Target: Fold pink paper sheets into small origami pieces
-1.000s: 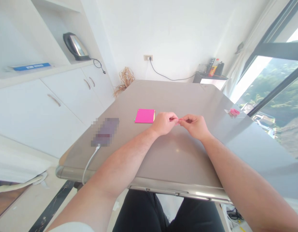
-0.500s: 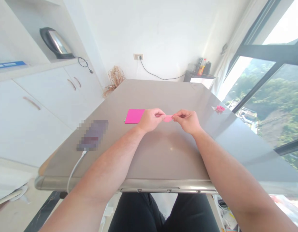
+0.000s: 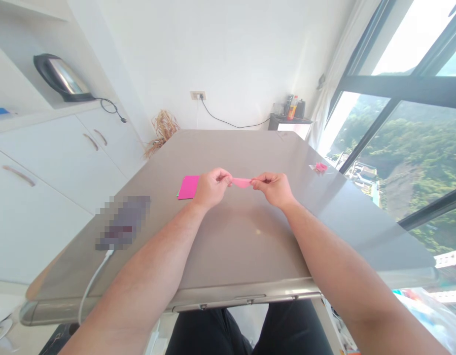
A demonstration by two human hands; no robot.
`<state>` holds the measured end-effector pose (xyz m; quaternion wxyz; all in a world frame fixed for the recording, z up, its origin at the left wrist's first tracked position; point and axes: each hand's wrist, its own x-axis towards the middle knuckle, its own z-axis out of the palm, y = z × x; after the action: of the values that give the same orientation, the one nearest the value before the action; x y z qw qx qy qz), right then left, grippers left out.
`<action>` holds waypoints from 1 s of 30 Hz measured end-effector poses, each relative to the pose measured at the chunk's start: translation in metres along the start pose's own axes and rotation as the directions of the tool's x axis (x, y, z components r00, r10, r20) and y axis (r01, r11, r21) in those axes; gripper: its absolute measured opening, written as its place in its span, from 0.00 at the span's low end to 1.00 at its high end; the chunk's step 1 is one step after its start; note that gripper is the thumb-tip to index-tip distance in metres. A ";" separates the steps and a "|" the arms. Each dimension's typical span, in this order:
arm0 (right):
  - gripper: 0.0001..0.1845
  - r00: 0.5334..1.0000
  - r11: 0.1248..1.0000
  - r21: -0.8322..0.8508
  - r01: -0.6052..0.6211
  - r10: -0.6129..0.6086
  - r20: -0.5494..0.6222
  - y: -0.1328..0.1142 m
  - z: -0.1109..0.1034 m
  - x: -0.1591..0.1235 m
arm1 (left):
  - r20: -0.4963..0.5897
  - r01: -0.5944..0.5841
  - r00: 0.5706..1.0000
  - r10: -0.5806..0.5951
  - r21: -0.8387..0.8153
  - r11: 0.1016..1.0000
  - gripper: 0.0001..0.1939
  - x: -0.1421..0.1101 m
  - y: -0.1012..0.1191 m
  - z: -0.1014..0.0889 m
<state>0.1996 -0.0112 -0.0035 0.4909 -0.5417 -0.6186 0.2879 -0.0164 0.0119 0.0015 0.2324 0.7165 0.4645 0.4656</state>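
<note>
One big, shiny, grey-brown table (image 3: 250,153) under both arms. Past the left side, a black and silver kettle (image 3: 67,79). Over the middle of the table, two bare hands, both pinching. Left hand (image 3: 212,187): thumb and finger closed on one end of a thin pink piece (image 3: 241,183). Right hand (image 3: 277,189): thumb and finger closed on the other end — no gap to see.

Near the left edge, a dark, blurry thing (image 3: 124,222) with a white cord (image 3: 92,278). Just beside the left hand, a bright pink square (image 3: 188,188), partly hidden; cannot tell if touching. Far to the right, a small crumpled pink bit (image 3: 321,167).

Now back to the thin pink piece: up between the hands, nearly straight on top, a bit droopy below. Looks like a step of holding out and opening flat. From here, probably calls for a soft pinch at both ends and small, slow moves — too hard a tug, maybe a rip.
</note>
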 end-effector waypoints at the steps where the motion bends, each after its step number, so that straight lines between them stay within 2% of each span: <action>1: 0.10 1.000 1.000 0.001 0.003 -0.003 0.000 0.000 0.001 0.000 | -0.016 -0.005 1.000 0.005 0.016 1.000 0.07 0.000 -0.001 0.000; 4: 0.09 1.000 0.999 -0.013 0.031 -0.031 -0.004 -0.002 0.003 -0.002 | -0.031 -0.068 0.997 0.070 0.056 0.996 0.06 0.000 -0.003 0.000; 6: 0.08 0.997 0.996 -0.050 0.077 -0.078 -0.005 -0.003 0.005 -0.004 | -0.004 -0.163 0.986 0.164 0.103 0.981 0.07 0.000 -0.003 0.001; 10: 0.08 0.974 0.967 -0.126 0.224 -0.227 -0.013 -0.001 0.009 -0.008 | 0.087 -0.376 0.927 0.366 0.194 0.906 0.03 0.000 0.000 0.005; 13: 0.06 0.927 0.913 -0.177 0.367 -0.376 -0.016 0.002 0.013 -0.009 | 0.098 -0.450 0.892 0.441 0.267 0.852 0.08 0.000 0.003 0.009; 17: 0.07 0.820 0.772 -0.317 0.551 -0.571 0.037 0.003 0.019 -0.009 | 0.157 -0.536 0.841 0.517 0.363 0.762 0.09 -0.002 0.008 0.012; 19: 0.12 0.805 0.731 -0.388 0.561 -0.591 0.050 0.002 0.020 -0.009 | 0.178 -0.547 0.834 0.523 0.397 0.737 0.10 -0.004 0.010 0.013; 22: 0.15 0.811 0.705 -0.464 0.536 -0.584 0.049 -0.001 0.021 -0.011 | 0.173 -0.540 0.838 0.518 0.406 0.738 0.10 -0.006 0.013 0.015; 26: 0.12 0.828 0.739 -0.449 0.501 -0.561 0.001 -0.001 0.021 -0.012 | 0.151 -0.520 0.850 0.504 0.396 0.757 0.11 -0.007 0.012 0.015; 30: 0.11 0.826 0.761 -0.416 0.497 -0.562 -0.042 0.003 0.020 -0.011 | 0.126 -0.494 0.865 0.485 0.374 0.785 0.12 -0.005 0.010 0.012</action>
<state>0.1813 -0.0175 -0.0167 0.4842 -0.4517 -0.7484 -0.0367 -0.0023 0.0038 0.0014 -0.0399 0.8493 0.3441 0.3984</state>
